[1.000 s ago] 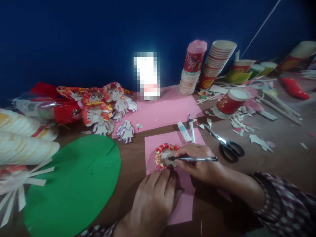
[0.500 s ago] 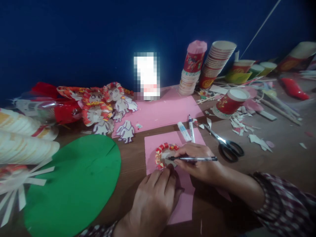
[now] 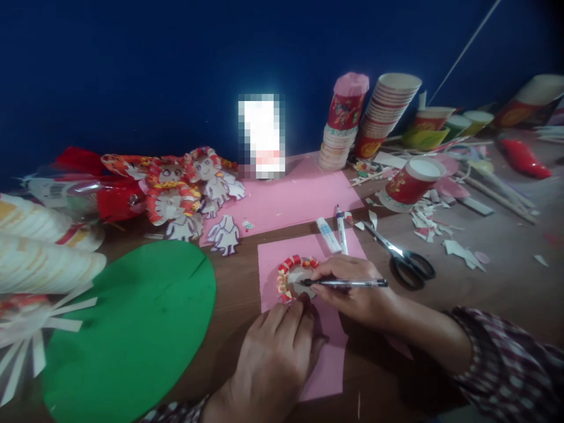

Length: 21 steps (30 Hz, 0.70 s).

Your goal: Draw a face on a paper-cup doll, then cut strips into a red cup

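A small round paper piece with a red fringed edge (image 3: 292,276) lies on a pink sheet (image 3: 273,264) on the brown table. My right hand (image 3: 352,291) is closed round a black pen (image 3: 348,283), and the pen's tip rests on the white middle of the round piece. My left hand (image 3: 275,352) lies on the pink sheet just below it, fingertips pressing the piece's near edge. The left fingers are close together and curved down, holding nothing.
Black scissors (image 3: 403,258), a glue stick (image 3: 328,234) and a marker (image 3: 342,229) lie beyond the pink sheet. A green paper disc (image 3: 132,329) is at left. Paper doll cut-outs (image 3: 189,194), stacked paper cups (image 3: 374,111) and paper scraps (image 3: 440,229) crowd the back.
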### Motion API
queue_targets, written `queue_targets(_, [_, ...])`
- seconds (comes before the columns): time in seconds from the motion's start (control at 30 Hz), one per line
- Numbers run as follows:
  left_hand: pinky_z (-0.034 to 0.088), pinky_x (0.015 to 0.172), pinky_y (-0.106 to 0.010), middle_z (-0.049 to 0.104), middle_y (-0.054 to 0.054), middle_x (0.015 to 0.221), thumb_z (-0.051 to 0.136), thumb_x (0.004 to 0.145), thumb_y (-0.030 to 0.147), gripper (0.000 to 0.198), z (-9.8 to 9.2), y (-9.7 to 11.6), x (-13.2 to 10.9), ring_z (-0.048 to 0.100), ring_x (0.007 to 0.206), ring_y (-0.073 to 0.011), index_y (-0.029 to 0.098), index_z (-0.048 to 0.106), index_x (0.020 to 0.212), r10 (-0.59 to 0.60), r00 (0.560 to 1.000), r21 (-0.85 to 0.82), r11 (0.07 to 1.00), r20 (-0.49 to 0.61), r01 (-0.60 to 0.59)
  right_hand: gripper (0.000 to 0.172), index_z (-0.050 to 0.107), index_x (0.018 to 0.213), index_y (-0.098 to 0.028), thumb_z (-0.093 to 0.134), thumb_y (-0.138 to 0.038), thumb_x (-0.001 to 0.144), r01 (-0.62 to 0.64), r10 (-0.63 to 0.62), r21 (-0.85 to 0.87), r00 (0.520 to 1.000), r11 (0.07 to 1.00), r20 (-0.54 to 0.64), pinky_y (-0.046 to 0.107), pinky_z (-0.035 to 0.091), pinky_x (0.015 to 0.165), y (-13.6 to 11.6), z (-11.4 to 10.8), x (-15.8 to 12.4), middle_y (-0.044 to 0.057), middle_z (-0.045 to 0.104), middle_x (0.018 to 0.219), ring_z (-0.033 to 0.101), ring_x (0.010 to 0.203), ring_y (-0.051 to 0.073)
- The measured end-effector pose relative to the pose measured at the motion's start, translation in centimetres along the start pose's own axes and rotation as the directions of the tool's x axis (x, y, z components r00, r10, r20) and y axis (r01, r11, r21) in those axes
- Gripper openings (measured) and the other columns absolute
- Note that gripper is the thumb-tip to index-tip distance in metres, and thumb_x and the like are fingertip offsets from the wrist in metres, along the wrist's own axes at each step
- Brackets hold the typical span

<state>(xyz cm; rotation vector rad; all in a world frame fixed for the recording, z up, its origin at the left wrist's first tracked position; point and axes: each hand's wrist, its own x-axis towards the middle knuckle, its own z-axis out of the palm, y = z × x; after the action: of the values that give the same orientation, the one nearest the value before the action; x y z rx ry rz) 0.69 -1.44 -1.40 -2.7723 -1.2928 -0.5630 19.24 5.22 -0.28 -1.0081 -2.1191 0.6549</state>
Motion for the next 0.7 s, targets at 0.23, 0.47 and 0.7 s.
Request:
queue_targets(0.23, [0.054,0.061,-0.037,0.069,-0.009,0.098,0.059,0.08,0.025,0.021,-0.02,0.08,0.13,0.061,0.078,-0.0235,0.012,0.064,0.097,-0.012,1.0,-0.017,1.0,0.006,0.012,0.004,0.061,0.081,-0.017,0.059,-0.02,0.08,-0.019,0.019,0.016,0.999,1.0,-0.03,0.025,0.047,0.061,-0.26,-0.26,0.04,0.003,0.067,0.071,0.06,0.065,0.013])
queue_targets(0.47, [0.053,0.06,-0.037,0.068,-0.009,0.098,0.059,0.08,0.025,0.017,-0.33,0.12,0.22,0.06,0.078,-0.0234,0.013,0.064,0.092,-0.016,0.999,-0.022,1.0,0.029,0.017,0.01,0.056,0.074,-0.017,0.05,-0.018,0.081,-0.179,0.179,0.024,0.983,0.984,-0.03,0.022,0.041,0.051,-0.66,-0.76,-0.09,0.0,0.059,0.06,0.051,0.052,0.01])
queue_targets(0.7, [0.053,0.06,-0.037,0.068,-0.01,0.101,0.058,0.082,0.025,0.02,-0.23,0.09,0.2,0.06,0.078,-0.0235,0.012,0.063,0.096,-0.011,0.999,-0.015,1.0,0.032,0.012,0.012,0.057,0.073,-0.016,0.048,-0.019,0.082,-0.203,0.202,-0.038,0.979,0.978,-0.016,0.022,0.039,0.049,-0.51,-0.82,-0.07,0.001,0.061,0.06,0.051,0.049,0.01])
